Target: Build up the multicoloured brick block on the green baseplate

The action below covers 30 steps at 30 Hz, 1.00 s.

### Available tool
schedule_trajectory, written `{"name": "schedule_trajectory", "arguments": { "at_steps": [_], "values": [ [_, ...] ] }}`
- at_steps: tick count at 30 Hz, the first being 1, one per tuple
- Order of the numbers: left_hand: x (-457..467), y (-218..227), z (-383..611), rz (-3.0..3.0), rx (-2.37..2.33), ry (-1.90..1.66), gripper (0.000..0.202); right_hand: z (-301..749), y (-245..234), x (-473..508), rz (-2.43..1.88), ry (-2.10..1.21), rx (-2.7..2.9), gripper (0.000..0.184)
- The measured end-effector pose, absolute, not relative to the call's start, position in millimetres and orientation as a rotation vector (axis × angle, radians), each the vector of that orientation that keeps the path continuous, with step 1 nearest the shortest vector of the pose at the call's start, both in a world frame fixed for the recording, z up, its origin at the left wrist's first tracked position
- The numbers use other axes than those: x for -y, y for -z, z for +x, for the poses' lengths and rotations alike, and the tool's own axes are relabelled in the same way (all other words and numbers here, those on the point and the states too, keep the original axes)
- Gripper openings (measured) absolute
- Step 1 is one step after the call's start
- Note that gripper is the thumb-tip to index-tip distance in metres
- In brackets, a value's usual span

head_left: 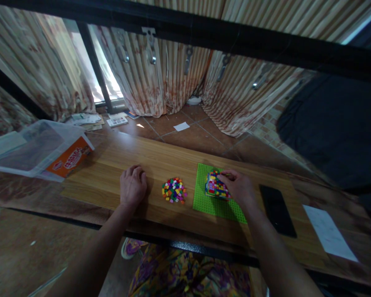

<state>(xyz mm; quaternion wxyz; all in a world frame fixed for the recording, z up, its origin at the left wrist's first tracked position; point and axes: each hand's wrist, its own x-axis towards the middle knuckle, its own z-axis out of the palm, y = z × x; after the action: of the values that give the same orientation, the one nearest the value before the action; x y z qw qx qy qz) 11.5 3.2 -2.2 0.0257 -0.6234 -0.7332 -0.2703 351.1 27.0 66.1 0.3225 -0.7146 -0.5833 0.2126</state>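
Observation:
A green baseplate (210,202) lies on a wooden board (117,161). On it stands a block built of many small coloured bricks (214,187). My right hand (239,187) rests against the block's right side, fingertips pressed together on its top edge. A loose pile of small coloured bricks (174,190) lies to the left of the plate. My left hand (132,185) sits on the board left of the pile, knuckles up and fingers curled under, with nothing visible in it.
A black phone (276,210) lies right of the baseplate, and a white sheet of paper (329,233) beyond it. A clear plastic box with an orange label (41,150) lies at the far left. Curtains and a tiled floor lie behind the board.

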Motion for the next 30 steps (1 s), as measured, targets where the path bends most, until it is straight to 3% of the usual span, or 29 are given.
{"name": "schedule_trajectory", "arguments": {
  "at_steps": [11, 21, 30],
  "values": [
    [-3.4, 2.0, 11.7, -1.922, 2.264, 0.826, 0.029, 351.1, -64.3, -31.4, -1.9, -0.579, 1.543, 0.019],
    [-4.2, 0.7, 11.8, -1.922, 2.256, 0.836, 0.028, 368.0, -58.3, -15.2, -1.654, -0.533, 1.319, 0.039],
    [-4.5, -2.7, 15.1, -1.898, 2.334, 0.839, 0.027, 301.9, -40.8, 65.2, -1.522, -0.691, 1.607, 0.022]
  ]
}}
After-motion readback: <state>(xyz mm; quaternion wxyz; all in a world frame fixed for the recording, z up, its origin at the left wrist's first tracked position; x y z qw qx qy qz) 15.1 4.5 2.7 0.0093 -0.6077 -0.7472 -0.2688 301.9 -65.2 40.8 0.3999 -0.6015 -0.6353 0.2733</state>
